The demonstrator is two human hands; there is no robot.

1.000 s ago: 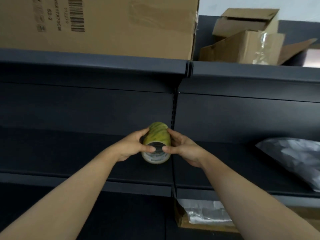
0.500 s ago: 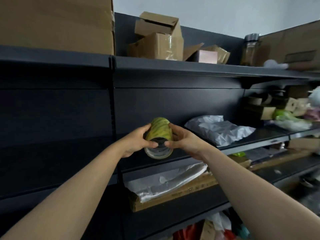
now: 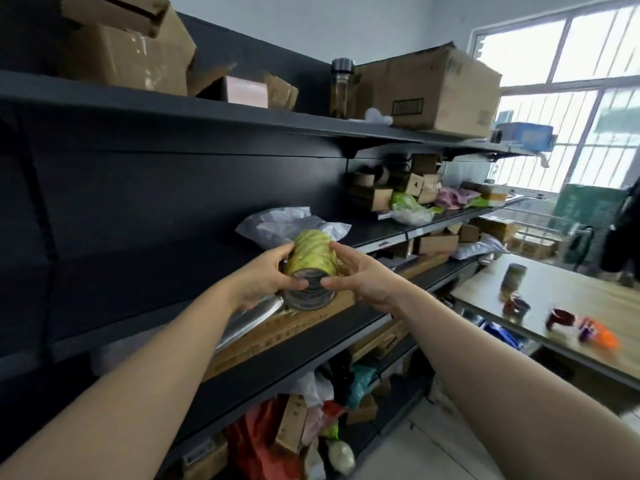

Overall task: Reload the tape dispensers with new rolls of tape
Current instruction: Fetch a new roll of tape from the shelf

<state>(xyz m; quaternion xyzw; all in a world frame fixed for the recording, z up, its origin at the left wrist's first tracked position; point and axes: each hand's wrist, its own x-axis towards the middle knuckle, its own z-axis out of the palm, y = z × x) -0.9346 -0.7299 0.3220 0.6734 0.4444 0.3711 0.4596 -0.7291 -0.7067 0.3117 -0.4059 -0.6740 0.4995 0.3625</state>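
both hands grip one thing at frame centre: left hand (image 3: 263,278) wraps the 9 o'clock side, right hand (image 3: 360,275) the 3 o'clock side, thumbs meeting across the near open end. it is a shrink-wrapped sleeve of yellowish clear tape rolls stacked into a cylinder (image 3: 311,261), held in the air in front of the dark metal shelving (image 3: 173,188), tilted with the far end up toward 12 o'clock. judgement: stiff and fairly hefty for its size, glossy wrap likely slippery, so palms on the curved sides with thumbs across the end face looks right; rolls could slide apart if the wrap tears. a crumpled white plastic bag (image 3: 277,223) lies on the shelf just behind at 12 o'clock. out at 3 o'clock, well apart, a wooden-topped table (image 3: 568,292) carries a blurred orange tape dispenser (image 3: 597,332) and a dark red one (image 3: 559,318); reloading not yet begun.
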